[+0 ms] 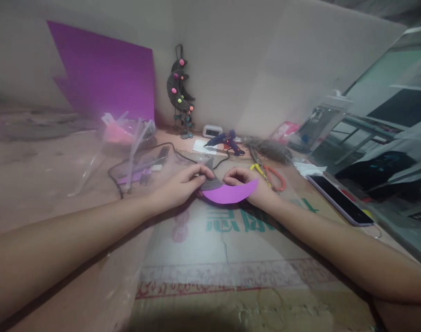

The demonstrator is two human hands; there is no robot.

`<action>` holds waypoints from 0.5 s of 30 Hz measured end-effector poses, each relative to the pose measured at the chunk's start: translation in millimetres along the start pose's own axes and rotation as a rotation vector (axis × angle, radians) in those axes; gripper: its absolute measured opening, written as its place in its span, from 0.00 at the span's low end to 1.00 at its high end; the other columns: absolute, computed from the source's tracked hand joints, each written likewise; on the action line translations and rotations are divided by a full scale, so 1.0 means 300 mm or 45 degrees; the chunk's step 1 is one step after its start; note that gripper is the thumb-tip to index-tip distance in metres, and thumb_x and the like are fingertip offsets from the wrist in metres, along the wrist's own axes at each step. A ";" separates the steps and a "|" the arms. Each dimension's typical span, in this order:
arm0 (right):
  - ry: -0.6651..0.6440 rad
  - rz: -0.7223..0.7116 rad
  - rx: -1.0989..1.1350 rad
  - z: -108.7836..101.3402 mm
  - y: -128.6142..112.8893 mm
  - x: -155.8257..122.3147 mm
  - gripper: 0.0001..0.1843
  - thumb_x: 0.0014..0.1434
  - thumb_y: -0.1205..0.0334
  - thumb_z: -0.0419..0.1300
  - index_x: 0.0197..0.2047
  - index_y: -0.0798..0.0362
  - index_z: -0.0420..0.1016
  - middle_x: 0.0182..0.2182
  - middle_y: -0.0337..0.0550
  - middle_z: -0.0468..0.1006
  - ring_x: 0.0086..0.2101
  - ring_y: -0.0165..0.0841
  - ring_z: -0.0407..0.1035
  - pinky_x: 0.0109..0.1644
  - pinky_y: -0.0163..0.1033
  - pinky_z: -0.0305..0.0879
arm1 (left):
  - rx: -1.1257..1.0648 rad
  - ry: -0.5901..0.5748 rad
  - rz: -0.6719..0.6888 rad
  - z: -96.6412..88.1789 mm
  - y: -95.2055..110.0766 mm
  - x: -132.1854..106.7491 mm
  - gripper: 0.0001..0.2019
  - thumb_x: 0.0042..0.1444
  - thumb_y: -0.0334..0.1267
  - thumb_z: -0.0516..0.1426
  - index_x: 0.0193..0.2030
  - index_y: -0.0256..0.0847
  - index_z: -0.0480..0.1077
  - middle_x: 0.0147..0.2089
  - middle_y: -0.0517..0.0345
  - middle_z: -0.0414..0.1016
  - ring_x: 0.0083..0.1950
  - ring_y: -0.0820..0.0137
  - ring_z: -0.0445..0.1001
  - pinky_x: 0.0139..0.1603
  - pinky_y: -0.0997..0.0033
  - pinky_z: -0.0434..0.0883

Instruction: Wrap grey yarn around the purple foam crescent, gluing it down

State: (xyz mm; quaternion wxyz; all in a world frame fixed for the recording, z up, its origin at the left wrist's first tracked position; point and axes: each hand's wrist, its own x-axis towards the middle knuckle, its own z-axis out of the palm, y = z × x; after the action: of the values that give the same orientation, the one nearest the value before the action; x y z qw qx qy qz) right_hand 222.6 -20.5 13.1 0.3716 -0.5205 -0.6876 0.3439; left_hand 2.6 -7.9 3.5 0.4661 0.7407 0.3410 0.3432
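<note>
A purple paper crescent (227, 194) lies level between my hands, its left part covered by wound grey yarn (212, 180). My left hand (190, 182) pinches this wrapped end between thumb and fingers. Behind the bare right half, my right hand (243, 177) is closed with curled fingers. The crescent's right tip overlaps that hand, and what its fingers grip is too small to make out. Just beyond, a blue glue gun (226, 140) rests by a white sheet (201, 146). Scissors with orange handles (276, 177) and yellow-handled pliers (259, 169) lie beside my right hand.
A finished grey moon ornament (179, 87) with coloured pompoms hangs on the wall. Purple card (110, 76) leans at left above plastic bags (120, 131) and glue sticks (132, 154). A phone (340, 200) lies right, near grey yarn (274, 151). Printed cardboard (210, 251) covers the table in front.
</note>
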 end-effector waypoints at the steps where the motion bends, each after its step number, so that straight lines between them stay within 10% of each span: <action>1: -0.004 -0.022 -0.016 0.000 -0.002 -0.001 0.08 0.51 0.58 0.61 0.31 0.54 0.73 0.28 0.40 0.76 0.28 0.31 0.68 0.33 0.37 0.63 | -0.009 0.025 0.002 0.000 -0.004 0.002 0.10 0.63 0.40 0.50 0.45 0.40 0.68 0.31 0.63 0.64 0.29 0.75 0.63 0.30 0.73 0.61; 6: 0.122 -0.130 0.018 -0.014 -0.010 -0.006 0.17 0.50 0.69 0.55 0.45 0.52 0.72 0.34 0.40 0.76 0.32 0.31 0.69 0.36 0.37 0.65 | 0.043 0.231 0.023 -0.006 -0.017 0.006 0.09 0.62 0.39 0.51 0.46 0.41 0.67 0.36 0.60 0.67 0.33 0.73 0.65 0.33 0.73 0.62; 10: 0.164 -0.051 0.232 -0.026 -0.016 -0.010 0.07 0.59 0.59 0.52 0.37 0.50 0.69 0.26 0.37 0.70 0.25 0.30 0.64 0.30 0.36 0.62 | 0.105 0.359 0.065 -0.012 -0.015 0.002 0.09 0.62 0.39 0.51 0.46 0.41 0.67 0.41 0.58 0.69 0.37 0.72 0.66 0.35 0.73 0.63; 15: 0.007 -0.047 0.076 -0.012 -0.009 -0.018 0.20 0.60 0.44 0.55 0.27 0.53 0.67 0.21 0.37 0.69 0.23 0.28 0.62 0.29 0.35 0.60 | 0.148 0.391 0.147 -0.008 -0.022 0.003 0.08 0.60 0.38 0.53 0.45 0.40 0.67 0.44 0.56 0.71 0.42 0.70 0.69 0.43 0.69 0.67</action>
State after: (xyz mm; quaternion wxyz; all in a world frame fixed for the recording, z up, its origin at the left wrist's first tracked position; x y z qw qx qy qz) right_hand 225.6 -26.0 16.4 0.3952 -0.4971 -0.6855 0.3560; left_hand -0.2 -3.9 -1.6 0.3446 0.7236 0.3843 0.4582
